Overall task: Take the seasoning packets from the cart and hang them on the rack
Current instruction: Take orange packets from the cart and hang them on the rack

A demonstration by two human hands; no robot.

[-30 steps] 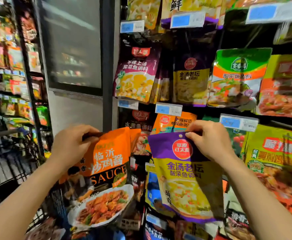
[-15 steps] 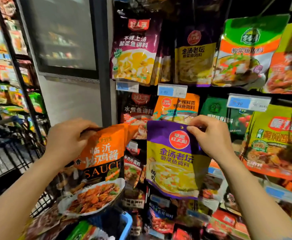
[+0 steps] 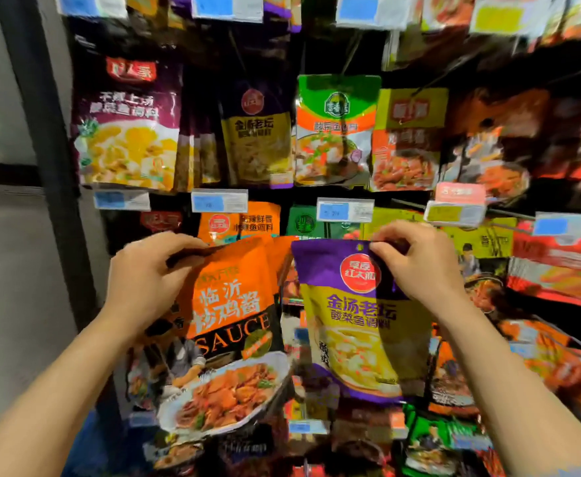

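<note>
Change: both packets raised nearer the rack (image 3: 368,197) pegs since a second ago; hanging imminent.
Left hand (image 3: 147,280): fingers clamped on orange packet (image 3: 234,304) top.
Right hand (image 3: 419,266): fingertips pinch purple packet (image 3: 357,321) top edge.

grey wall (image 3: 10,270), black upright post (image 3: 51,160), blue price tags (image 3: 218,201)

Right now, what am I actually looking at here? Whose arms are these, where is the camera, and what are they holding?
There is no machine: these are a person's bare arms, filmed by a wide-angle camera worn on the head, looking forward and down. The left hand grips the top of an orange sauce packet; more orange edges show behind it, perhaps further packets. The right hand pinches the top edge of a purple and yellow packet. In front stands a shop rack where many similar seasoning packets hang in rows, with price tags between them. Neither held packet is hung yet. The cart is not visible.
</note>
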